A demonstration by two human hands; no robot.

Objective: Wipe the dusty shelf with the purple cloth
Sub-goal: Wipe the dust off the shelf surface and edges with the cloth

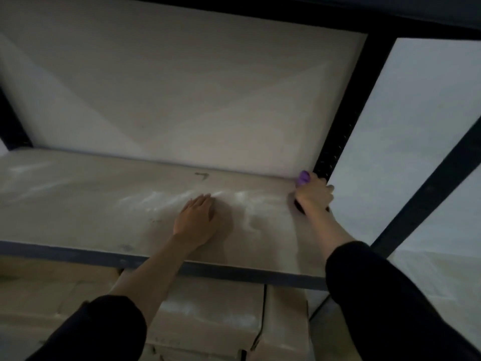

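View from above of a pale, dusty shelf (109,204) in a dark metal rack. The right hand (313,194) is curled in a closed grip around a bunched purple cloth (303,177), pressed into the back right corner where the shelf meets the back wall and a black upright post (343,121); only a small tuft of cloth shows past the fingers. The left hand (196,221) lies flat and empty, fingers spread, on the middle of the shelf. Pale streaks cross the dust near it. Likely risks: the resting palm could smear or pick up dust, and the knuckles could knock the post in that tight corner. Open, bare shelf runs far to the left; the front edge is near the wrists. Cardboard boxes (208,313) sit below.
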